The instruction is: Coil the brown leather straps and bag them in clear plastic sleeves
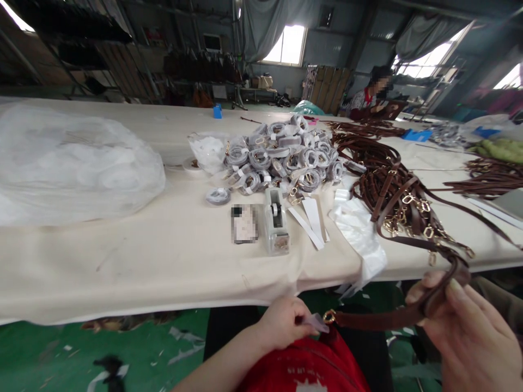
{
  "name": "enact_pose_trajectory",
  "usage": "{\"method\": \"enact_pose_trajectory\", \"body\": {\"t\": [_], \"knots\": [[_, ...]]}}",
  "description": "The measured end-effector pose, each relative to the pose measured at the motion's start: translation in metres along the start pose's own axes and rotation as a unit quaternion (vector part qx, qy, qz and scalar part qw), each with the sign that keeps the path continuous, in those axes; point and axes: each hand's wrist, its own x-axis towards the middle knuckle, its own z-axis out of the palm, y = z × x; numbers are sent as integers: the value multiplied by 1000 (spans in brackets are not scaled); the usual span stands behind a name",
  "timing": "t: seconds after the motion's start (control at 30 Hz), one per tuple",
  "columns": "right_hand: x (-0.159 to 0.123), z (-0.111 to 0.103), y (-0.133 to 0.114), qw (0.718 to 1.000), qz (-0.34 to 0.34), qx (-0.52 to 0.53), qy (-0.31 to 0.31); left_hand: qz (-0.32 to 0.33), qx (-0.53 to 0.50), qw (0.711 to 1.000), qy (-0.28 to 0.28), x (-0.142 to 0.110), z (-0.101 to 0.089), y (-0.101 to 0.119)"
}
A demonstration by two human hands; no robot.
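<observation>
A brown leather strap (pixel 379 318) with a gold clasp (pixel 329 316) at its end stretches between my hands below the table's front edge. My left hand (pixel 284 324) is closed, pinching a small pale wrapper piece (pixel 316 322) right at the clasp. My right hand (pixel 466 326) curls around the strap's other part, thumb and fingers pressed on the leather. The strap runs up from there to a pile of brown straps (pixel 392 185) with gold hardware on the table.
On the cream-covered table (pixel 163 261) sit a tape dispenser (pixel 275 220), white paper strips (pixel 312 218), a heap of wrapped coiled straps (pixel 286 155), a big clear plastic bag (pixel 69 163) and loose plastic sheets (pixel 359 228). A person (pixel 373 95) sits at the far right.
</observation>
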Motion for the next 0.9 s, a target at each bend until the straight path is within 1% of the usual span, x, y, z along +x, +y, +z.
{"method": "enact_pose_trajectory", "body": {"t": [0.1, 0.23, 0.37, 0.43, 0.5, 0.53, 0.63, 0.67, 0.8, 0.9], "knots": [[2, -2, 6, 1000, -13, 1, -6, 13, 14, 1000, 16, 2, 2, 1], [7, -1, 11, 999, -2, -20, -27, 38, 16, 999, 29, 3, 6, 3], [9, 0, 14, 1000, 17, -19, -17, 65, -42, 997, 22, 3, 6, 7], [11, -2, 15, 999, 29, -11, -15, 66, -80, 995, 15, 2, 5, 10], [14, -9, 18, 999, 40, -12, -25, 48, -126, 991, -8, 1, 3, 12], [17, -13, 19, 998, 44, -15, -32, 28, -156, 987, -27, 0, 2, 14], [26, -28, 22, 996, 51, -33, -59, -36, -251, 963, -87, -3, -3, 17], [29, -32, 22, 996, 52, -38, -69, -50, -268, 957, -99, -4, -4, 18], [34, -42, 24, 992, 47, -57, -99, -73, -254, 958, -113, -6, -8, 22], [33, -43, 30, 991, 15, -91, -100, -66, -262, 956, -118, -4, -6, 25]]}}
